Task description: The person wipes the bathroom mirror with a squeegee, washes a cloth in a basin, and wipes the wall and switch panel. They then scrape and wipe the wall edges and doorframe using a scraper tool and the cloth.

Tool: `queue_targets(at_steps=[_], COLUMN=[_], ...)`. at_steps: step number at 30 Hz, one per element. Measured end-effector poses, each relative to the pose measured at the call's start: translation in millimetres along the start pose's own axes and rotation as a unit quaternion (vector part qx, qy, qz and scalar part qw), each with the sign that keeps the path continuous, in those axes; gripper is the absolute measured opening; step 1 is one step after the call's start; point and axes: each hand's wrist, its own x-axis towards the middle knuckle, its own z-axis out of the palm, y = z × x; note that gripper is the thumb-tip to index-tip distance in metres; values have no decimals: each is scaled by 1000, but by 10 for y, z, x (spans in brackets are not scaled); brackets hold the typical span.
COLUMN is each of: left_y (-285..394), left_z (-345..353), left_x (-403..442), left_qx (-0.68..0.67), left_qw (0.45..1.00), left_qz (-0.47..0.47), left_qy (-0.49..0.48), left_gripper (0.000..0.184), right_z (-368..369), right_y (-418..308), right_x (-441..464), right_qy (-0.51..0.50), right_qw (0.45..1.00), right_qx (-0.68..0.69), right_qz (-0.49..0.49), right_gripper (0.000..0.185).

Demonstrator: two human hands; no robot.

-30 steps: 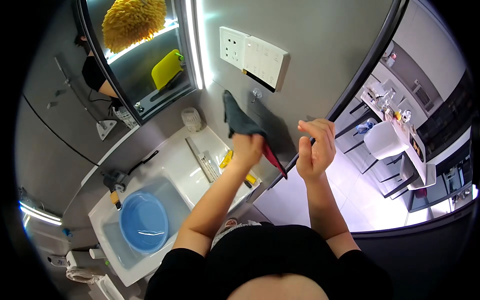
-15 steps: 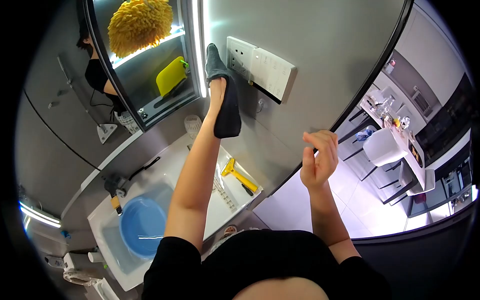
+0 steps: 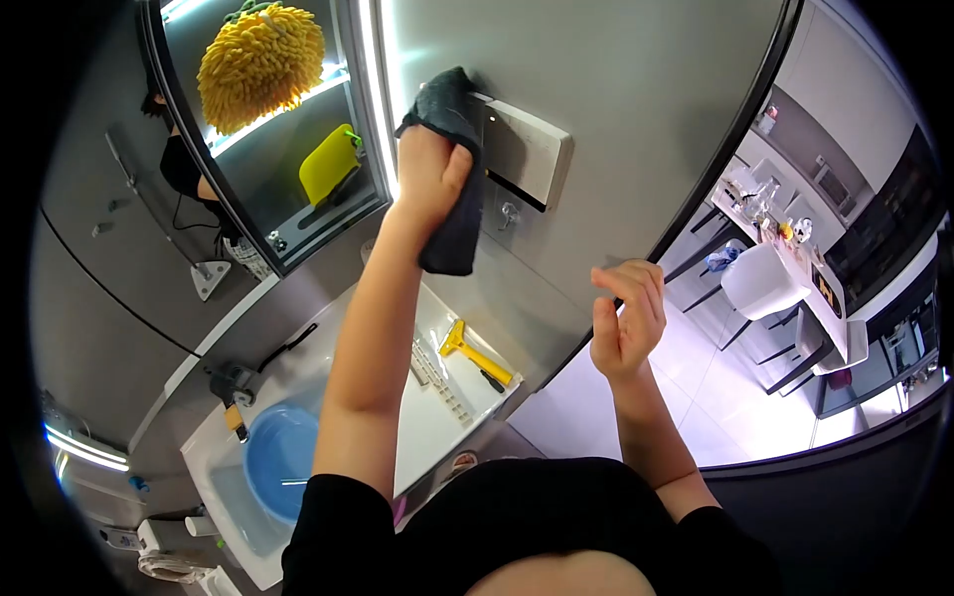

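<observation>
A dark grey cloth (image 3: 452, 233) is gripped in my left hand (image 3: 429, 177) against the wall, at the left end of the white socket and switch panel (image 3: 527, 154). The cloth covers the socket part and hangs down below my wrist. My right hand (image 3: 629, 316) is raised in front of the door edge, fingers apart and slightly curled, holding nothing. Between the hands, a small clear hook (image 3: 509, 215) sits on the wall below the panel.
Below lie a white sink (image 3: 422, 447) with a blue basin (image 3: 281, 459), and a yellow scraper (image 3: 475, 356) on its ledge. At upper left, a lit mirror cabinet holds a yellow fluffy mitt (image 3: 260, 68). White chairs (image 3: 760, 288) stand beyond the doorway at right.
My left hand has moved up from below the panel with the cloth, first to the wall left of it, then onto its socket end. My right hand stays nearly in place.
</observation>
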Motion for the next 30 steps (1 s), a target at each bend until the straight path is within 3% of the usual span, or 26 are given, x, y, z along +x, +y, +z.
queue_targets(at_steps=[5,7,12,15,16,19,21,22,23,24,26,27,28,30], left_y=[475,505,903,1162,1220,1420,1497,1594,1692,1723,1785,1787,1784,1788], left_z=[129,162,216,231,231,192,120,94,76,49,-5,-53,-78,-135], left_x=[33,32,-4,-72,-120,-445,-724,-806,-887,-918,-979,-910,-858,-733], left_qx=[-83,-16,-20,-107,-109,-170,-235,-238,-239,-236,-229,-180,-144,-107], left_qw=[996,996,994,989,986,983,962,961,948,939,914,916,911,886], left_qz=[-8,73,86,80,98,37,-63,-63,-179,-226,-318,-314,-323,-366], left_qy=[23,-52,-60,-69,-76,-53,-126,-128,-106,-108,-109,-173,-211,-264], left_gripper=[72,90,98,104,98,83,65,65,59,54,44,43,43,40], right_z=[0,-8,-35,-59,-66,-88,-118,-138,-67,-86,-180,-225,-259,-209], right_y=[9,2,-20,-40,-45,-52,-61,-63,-51,-92,-228,-289,-431,-607], right_x=[4,15,31,28,31,46,22,9,-29,-65,-190,-250,-280,-352], right_qy=[4,2,-2,-8,-15,-13,-7,-1,56,56,87,60,-14,-99], right_qw=[1000,1000,1000,999,999,998,995,991,977,978,989,994,994,981], right_qx=[5,16,19,24,24,41,76,110,187,183,89,88,109,162], right_qz=[-1,-8,8,22,32,37,59,80,84,86,77,9,-24,-39], right_gripper=[17,16,18,21,22,19,18,18,18,18,21,22,10,19])
